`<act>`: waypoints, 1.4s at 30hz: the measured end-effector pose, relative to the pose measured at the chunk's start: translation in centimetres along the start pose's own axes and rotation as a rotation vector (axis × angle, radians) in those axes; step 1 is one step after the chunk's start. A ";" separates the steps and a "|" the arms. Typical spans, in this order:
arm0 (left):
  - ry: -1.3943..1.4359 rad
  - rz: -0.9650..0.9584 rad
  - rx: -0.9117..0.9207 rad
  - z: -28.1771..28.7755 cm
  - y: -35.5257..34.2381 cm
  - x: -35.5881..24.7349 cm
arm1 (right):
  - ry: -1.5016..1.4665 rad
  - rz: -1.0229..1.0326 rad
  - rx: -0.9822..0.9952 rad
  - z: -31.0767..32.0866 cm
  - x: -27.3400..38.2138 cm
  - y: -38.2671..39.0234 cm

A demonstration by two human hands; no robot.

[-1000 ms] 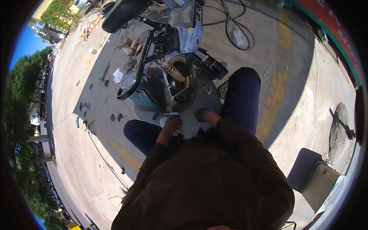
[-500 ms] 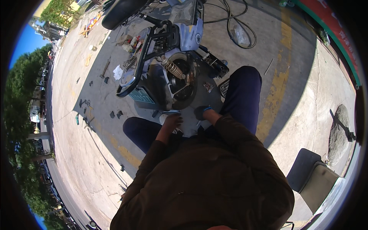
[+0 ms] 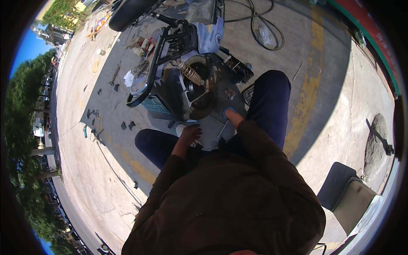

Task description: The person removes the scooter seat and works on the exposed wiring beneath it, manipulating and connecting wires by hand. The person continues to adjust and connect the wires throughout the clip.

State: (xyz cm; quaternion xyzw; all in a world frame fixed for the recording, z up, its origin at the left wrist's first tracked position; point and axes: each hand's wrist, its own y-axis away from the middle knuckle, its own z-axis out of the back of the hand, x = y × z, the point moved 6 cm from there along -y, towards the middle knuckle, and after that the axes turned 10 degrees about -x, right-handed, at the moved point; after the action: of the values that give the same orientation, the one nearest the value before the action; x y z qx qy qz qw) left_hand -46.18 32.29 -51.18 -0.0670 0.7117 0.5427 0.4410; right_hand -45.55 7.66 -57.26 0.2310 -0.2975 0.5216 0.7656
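An electric scooter [image 3: 207,35] stands before me, its rear wheel [image 3: 200,100] and coil-spring shock [image 3: 190,73] exposed. My right hand [image 3: 222,105], in a dark glove with a blue cuff, reaches to the lower right side of this wheel. Its fingers merge with the dark tyre, so any grip is hidden. My left hand [image 3: 190,134] is bare and rests by my left knee, just below the wheel, fingers loosely bent and apart with nothing visible in them. A thin light rod [image 3: 222,129] lies on the ground between my hands.
A green licence plate [image 3: 154,105] hangs at the scooter's rear left. Loose tools [image 3: 95,127] and small dark parts [image 3: 127,126] lie on the left. A black hose [image 3: 278,44] coils at the far right. A folding chair [image 3: 346,193] stands at the lower right.
My right hand has moved forward and up to the wheel's right side, uncovering more of the thin rod. My left hand has barely moved.
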 end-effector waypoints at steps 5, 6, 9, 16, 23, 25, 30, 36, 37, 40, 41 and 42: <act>0.037 0.066 -0.046 2.0 0.1 2.1 | 0.220 0.060 -0.027 0.1 -0.3 -3.8; -0.035 -0.008 -0.021 2.0 0.1 1.7 | 0.253 0.059 -0.029 0.3 -0.6 -4.4; -0.093 -0.096 0.026 0.7 0.2 0.6 | 0.171 0.069 -0.116 1.7 -1.9 -6.0; 0.114 0.027 -0.032 0.7 1.8 0.7 | -0.381 -0.138 -0.137 2.9 -1.5 -5.8; -0.065 -0.102 0.057 -2.7 1.0 -3.5 | -0.817 -0.432 -0.192 1.7 -9.5 -9.1; -0.227 -0.260 0.109 -3.2 0.3 -4.5 | -0.672 -0.394 -0.230 3.2 -9.9 -9.9; 0.013 0.029 -0.085 1.0 3.9 1.8 | -0.398 -0.463 -0.015 1.1 -0.8 -4.6; -0.277 -0.280 0.049 -1.1 1.6 -2.0 | -0.067 -0.008 -0.160 1.8 -5.9 -7.9; -0.241 -0.261 0.035 -0.6 1.9 -1.3 | -0.522 -0.218 -0.152 1.0 -5.7 -7.4; -0.171 -0.174 0.027 -0.9 1.8 -1.3 | -1.484 -0.664 -0.159 -0.5 -5.9 -6.9; -0.154 -0.141 0.032 -1.4 1.5 -1.7 | -1.453 -0.620 -0.179 0.3 -6.3 -7.1; -0.063 -0.079 0.023 -1.6 1.1 -2.0 | -1.438 -0.582 -0.200 1.1 -6.7 -7.3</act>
State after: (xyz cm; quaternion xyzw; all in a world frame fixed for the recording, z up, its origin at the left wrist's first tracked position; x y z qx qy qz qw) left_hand -46.53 30.60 -48.98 -0.0731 0.7005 0.5185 0.4850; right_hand -40.76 -0.02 -61.46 0.5106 -0.6937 -0.0071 0.5080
